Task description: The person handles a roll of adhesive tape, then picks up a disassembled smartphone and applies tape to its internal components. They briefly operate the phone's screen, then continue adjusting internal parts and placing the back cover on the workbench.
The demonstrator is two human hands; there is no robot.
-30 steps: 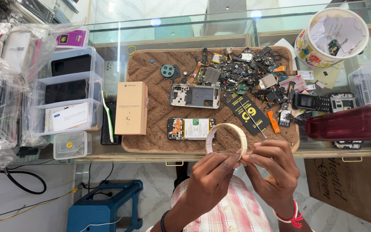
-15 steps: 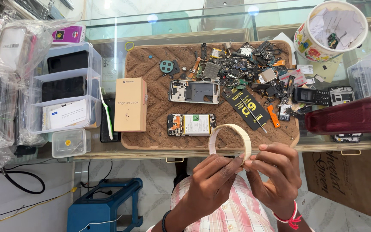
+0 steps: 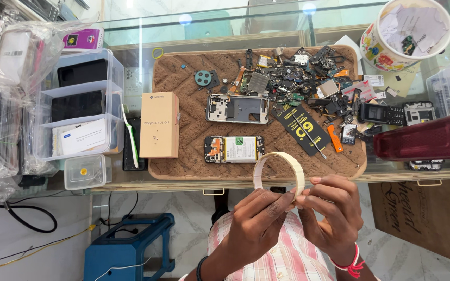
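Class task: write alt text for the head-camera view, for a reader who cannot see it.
Both hands, left hand and right hand, hold up a roll of pale tape at the near edge of a glass workbench. On a brown mat behind lie two opened phones and a heap of small phone parts.

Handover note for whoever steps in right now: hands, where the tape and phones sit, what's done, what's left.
Left hand: pinching the lower edge of the tape roll, thumb and fingers closed on it.
Right hand: fingertips at the roll's right side, as if picking for the tape's end.
Roll is held in the air over the table's near edge.
On the brown mat: opened phone with battery, bare phone frame, pile of small parts.
Done: phones opened. Left: no tape strip pulled free yet.
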